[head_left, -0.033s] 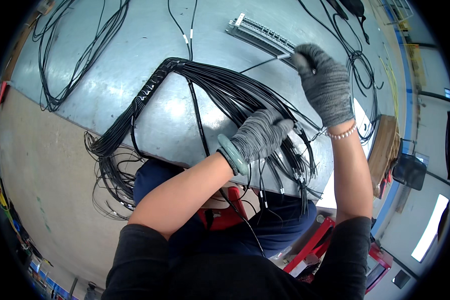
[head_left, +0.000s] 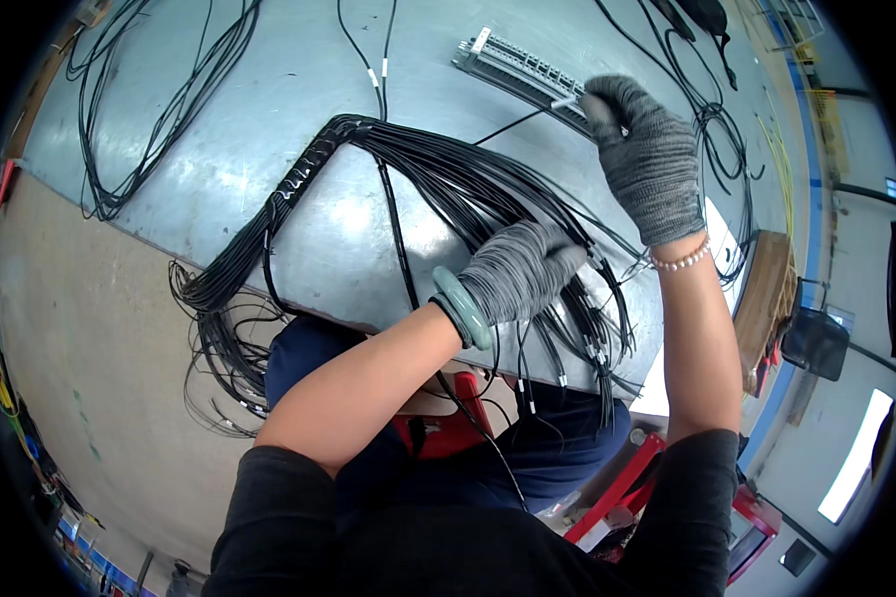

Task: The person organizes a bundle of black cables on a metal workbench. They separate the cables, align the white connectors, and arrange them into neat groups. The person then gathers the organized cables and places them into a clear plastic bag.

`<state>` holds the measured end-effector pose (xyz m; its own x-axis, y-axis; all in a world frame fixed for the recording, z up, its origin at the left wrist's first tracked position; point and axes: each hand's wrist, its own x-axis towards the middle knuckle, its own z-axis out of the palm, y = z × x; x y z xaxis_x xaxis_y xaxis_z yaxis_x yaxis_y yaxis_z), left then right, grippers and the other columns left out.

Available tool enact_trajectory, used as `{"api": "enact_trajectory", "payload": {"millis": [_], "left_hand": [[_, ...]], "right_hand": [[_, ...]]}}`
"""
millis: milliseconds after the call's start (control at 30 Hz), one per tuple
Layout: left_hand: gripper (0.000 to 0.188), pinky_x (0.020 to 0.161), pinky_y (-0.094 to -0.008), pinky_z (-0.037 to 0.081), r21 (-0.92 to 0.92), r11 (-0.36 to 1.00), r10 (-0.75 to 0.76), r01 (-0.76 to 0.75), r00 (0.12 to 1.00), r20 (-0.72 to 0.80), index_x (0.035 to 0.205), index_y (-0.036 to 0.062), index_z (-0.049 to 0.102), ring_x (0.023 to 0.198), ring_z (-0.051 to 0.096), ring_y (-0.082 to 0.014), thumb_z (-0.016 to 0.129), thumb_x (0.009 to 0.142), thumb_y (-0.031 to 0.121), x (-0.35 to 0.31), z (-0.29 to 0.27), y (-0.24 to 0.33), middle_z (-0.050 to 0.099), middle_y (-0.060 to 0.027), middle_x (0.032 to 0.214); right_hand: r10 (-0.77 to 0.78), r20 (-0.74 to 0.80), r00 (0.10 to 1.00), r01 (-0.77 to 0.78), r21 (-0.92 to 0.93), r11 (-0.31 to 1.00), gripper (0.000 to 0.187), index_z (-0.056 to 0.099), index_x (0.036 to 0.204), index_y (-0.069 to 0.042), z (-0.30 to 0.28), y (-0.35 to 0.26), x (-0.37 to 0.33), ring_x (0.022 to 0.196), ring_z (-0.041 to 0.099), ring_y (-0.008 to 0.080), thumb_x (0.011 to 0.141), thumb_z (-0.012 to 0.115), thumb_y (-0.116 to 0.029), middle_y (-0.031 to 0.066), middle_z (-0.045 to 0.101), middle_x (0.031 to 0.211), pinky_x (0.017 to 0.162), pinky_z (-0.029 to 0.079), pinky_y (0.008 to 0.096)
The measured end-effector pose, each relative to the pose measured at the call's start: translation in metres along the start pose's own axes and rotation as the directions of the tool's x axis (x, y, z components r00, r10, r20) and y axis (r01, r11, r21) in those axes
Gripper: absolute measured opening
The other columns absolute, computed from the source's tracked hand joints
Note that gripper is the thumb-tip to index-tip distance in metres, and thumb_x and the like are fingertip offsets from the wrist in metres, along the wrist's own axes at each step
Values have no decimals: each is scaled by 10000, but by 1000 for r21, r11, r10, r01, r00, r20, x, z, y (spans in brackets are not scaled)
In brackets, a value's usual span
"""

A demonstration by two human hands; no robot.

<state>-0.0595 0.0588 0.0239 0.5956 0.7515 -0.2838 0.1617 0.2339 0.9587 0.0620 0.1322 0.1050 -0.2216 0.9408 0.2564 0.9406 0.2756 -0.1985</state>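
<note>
A thick bundle of black wires (head_left: 448,149) lies bent across the metal table, tightly wrapped along one stretch (head_left: 307,169). My left hand (head_left: 523,274), in a grey knit glove, rests over the loose wires on the right, fingers curled around some of them; what lies inside the grip is partly hidden. Further right, my gloved right hand (head_left: 647,164) pinches the end of a single black wire beside its white marker sleeve (head_left: 564,102). That end is at the near side of a long grey terminal strip (head_left: 518,72), partly covered by my fingers.
Looped black cables (head_left: 159,129) lie at the table's far left, and more coils (head_left: 712,124) at the right. Wire ends hang over the near edge above my lap. Cardboard (head_left: 767,289) stands right of the table, with a red frame (head_left: 622,488) below.
My right hand has shifted very slightly, and the white sleeve by its fingertips shows a little more and at a changed tilt. My left hand stays practically in place.
</note>
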Motion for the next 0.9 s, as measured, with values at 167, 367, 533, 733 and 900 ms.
{"api": "enact_trajectory", "payload": {"millis": [167, 367, 533, 733, 900], "left_hand": [[294, 657, -290, 501, 228, 912, 405, -342, 657, -636, 1082, 30, 559, 738, 597, -155, 607, 815, 141, -6, -40, 22, 627, -81, 923], [395, 648, -288, 509, 355, 860, 509, -365, 631, -585, 1185, 63, 527, 711, 600, -149, 622, 830, 207, 7, -58, 24, 635, -84, 928], [291, 709, -312, 500, 394, 859, 510, -326, 603, -614, 1030, 51, 637, 741, 623, -203, 559, 879, 288, 13, -67, 23, 659, -107, 851], [299, 751, -306, 489, 458, 883, 397, -102, 684, -613, 1039, 87, 643, 734, 618, -190, 531, 894, 323, 14, -88, 9, 654, -104, 830], [400, 824, -352, 469, 557, 825, 340, 96, 702, -625, 1059, 82, 623, 856, 616, -243, 507, 881, 422, 12, -105, -1, 647, -129, 889]], "right_hand": [[-224, -200, 954, 236, 36, 971, 145, 639, 918, -90, 0, -23, 7, 686, 646, 223, 827, 611, -199, 76, 664, 788, 634, 512, 312], [-240, -82, 967, 249, 129, 960, 139, 649, 918, -78, -16, -42, 6, 654, 647, 189, 812, 636, -167, 74, 666, 779, 590, 514, 272], [-309, -75, 948, 316, 116, 942, 140, 654, 927, -79, -22, -41, 15, 641, 650, 154, 821, 634, -168, 64, 674, 781, 565, 517, 250], [-277, -190, 942, 297, 84, 951, 129, 644, 907, -55, -26, -43, 30, 695, 623, 134, 806, 633, -135, 69, 658, 781, 638, 500, 251], [-87, -262, 961, 138, 183, 973, 42, 644, 794, -26, -30, -59, 33, 594, 587, 133, 756, 627, -32, 88, 621, 671, 558, 460, 247]]}}
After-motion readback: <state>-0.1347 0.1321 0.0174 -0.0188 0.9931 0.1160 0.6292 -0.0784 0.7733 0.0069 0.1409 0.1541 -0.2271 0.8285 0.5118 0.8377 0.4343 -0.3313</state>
